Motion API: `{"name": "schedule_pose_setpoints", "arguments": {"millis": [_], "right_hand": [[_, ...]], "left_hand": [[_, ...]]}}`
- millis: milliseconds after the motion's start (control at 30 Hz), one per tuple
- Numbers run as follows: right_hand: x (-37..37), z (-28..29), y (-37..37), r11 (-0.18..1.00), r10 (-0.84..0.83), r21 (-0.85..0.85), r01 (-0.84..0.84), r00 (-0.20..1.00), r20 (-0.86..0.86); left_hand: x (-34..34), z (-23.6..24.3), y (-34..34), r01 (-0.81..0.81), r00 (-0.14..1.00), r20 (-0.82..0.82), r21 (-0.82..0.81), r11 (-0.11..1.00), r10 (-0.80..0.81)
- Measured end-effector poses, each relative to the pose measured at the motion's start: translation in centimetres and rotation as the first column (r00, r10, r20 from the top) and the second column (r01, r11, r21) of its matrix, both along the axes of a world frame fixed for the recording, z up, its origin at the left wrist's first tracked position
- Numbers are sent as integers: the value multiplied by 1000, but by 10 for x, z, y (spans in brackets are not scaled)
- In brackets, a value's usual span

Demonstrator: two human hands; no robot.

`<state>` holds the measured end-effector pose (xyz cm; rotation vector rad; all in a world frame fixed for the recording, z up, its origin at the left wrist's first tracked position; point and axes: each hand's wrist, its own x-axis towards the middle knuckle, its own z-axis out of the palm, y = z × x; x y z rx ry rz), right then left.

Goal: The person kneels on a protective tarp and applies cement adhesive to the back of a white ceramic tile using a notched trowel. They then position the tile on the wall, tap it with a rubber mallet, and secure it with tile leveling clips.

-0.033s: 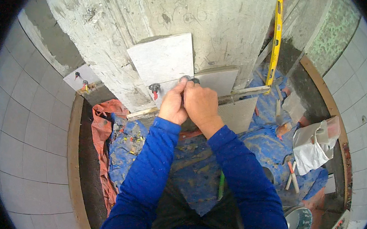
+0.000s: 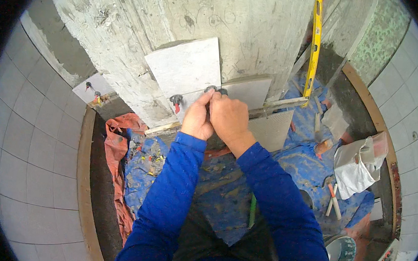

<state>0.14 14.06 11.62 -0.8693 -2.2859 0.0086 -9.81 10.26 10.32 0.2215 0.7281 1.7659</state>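
Both hands meet at the joint between white wall tiles, fingers closed around small black tile levelling clips. My left hand pinches at a dark round clip cap by the upper tile's lower right corner. Pressed against it, my right hand is closed with its fingertips by a second black cap; its fingers hide most of what they grip. The upper tile stands against the bare concrete wall, above the right-hand tile. Left of my hands, a black clip with a red tail sits in the same joint.
A yellow spirit level leans upright at the right. Beneath lies a dirty blue tarp with scattered clips. A white bag, a red-and-white-handled tool and a bucket stand at right. Tiled walls and wooden edging flank both sides.
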Motion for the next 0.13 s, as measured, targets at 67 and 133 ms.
{"name": "schedule_pose_setpoints", "arguments": {"millis": [67,133], "right_hand": [[1,2,-1,1000,10,15,-10,1000,-19],[5,6,1,999,41,-12,-42,999,-35]], "left_hand": [[-2,-9,6,-107,993,-55,-13,994,106],[-4,-21,16,-147,986,-80,0,989,146]]}}
